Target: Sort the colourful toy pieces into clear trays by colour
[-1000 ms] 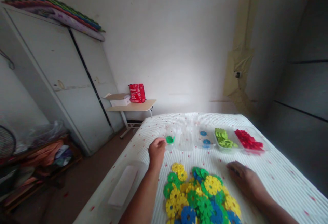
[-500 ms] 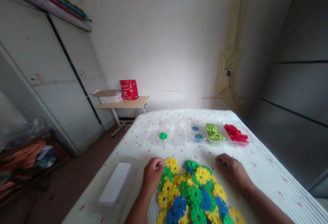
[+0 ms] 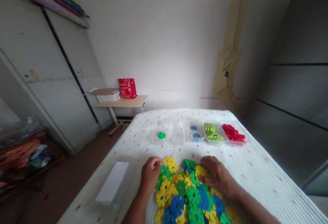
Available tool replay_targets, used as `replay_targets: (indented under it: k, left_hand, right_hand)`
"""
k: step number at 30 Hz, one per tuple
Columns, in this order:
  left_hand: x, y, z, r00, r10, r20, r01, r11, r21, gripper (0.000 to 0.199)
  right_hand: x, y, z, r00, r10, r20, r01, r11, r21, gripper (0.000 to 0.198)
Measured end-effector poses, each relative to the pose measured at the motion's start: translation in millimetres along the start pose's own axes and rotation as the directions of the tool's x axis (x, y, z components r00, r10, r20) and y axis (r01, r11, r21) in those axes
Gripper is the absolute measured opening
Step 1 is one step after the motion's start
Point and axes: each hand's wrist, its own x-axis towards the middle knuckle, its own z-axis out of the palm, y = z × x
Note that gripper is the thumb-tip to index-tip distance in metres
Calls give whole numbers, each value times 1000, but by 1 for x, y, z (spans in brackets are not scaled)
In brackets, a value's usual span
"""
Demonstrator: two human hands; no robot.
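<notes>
A heap of flower-shaped plastic discs with slotted rims, in yellow, green and blue [image 3: 177, 204], lies on the table in front of me. My left hand [image 3: 150, 173] rests at the heap's left edge, beside some yellow discs [image 3: 169, 162]. Its fingers are curled together, and whatever may be in them is hidden. Over the upper right of the heap, my right hand [image 3: 217, 174] has its thumb and fingers around the edge of a yellow disc [image 3: 201, 172], which still lies on the heap. Part of that disc is covered by the fingers.
Clear trays stand along the far side: one with green discs [image 3: 161, 135], one with blue discs [image 3: 196, 136], one with lime pieces [image 3: 212, 131], one with red pieces [image 3: 233, 133]. A clear lidded box [image 3: 111, 183] lies left. Behind stands a side table [image 3: 130, 101] with a red bag [image 3: 127, 89].
My right hand has moved left from the tablecloth onto the heap and taken hold of a yellow disc's edge. The left hand has stayed nearly in place.
</notes>
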Motion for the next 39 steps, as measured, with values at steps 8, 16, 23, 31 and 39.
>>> replay_targets:
  k: [8, 16, 23, 31, 39]
  left_hand:
    - [0, -1, 0, 1000, 0, 7, 0, 1000, -8, 24]
    - [0, -4, 1, 1000, 14, 1, -14, 1000, 2, 24]
    - [-1, -6, 0, 999, 37, 5, -37, 999, 19, 23]
    - [1, -4, 1, 999, 33, -6, -33, 999, 3, 23]
    - [0, -1, 0, 1000, 23, -20, -23, 1000, -11, 21]
  right_hand:
    - [-1, 0, -1, 999, -28, -41, 34, 986, 162, 34]
    - [0, -5, -6, 1000, 22, -4, -21, 976, 217, 34]
    - [-2, -6, -7, 1000, 19, -16, -15, 969, 248, 29]
    - [-1, -6, -2, 976, 204, 76, -205, 746, 634, 30]
    - [2, 5, -5, 968, 244, 60, -209, 645, 735, 35]
